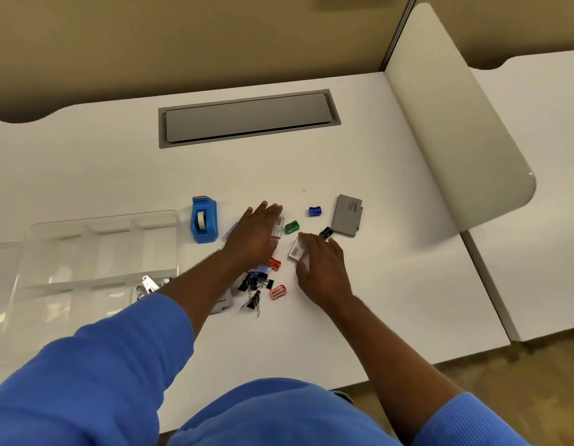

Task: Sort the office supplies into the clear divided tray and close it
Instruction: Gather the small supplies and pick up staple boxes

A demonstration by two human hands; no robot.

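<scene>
The clear divided tray [99, 220] lies open at the left of the white desk, with a metal clip [148, 284] in its near right compartment. My left hand [255, 235] rests flat, fingers apart, over a small staple box [278, 226] in the pile of supplies. My right hand [321, 268] grips another small staple box [297, 249] between thumb and fingers. Around them lie a green sharpener [291, 227], a blue sharpener [315, 211], two red sharpeners [277, 291], a black sharpener [326, 233] and several black binder clips [252, 289].
A blue tape dispenser [204, 218] stands between the tray and the pile. A grey flat case [347, 215] lies to the right. A grey cable hatch [248, 119] sits at the back of the desk, and a white divider panel [456, 123] bounds the right side.
</scene>
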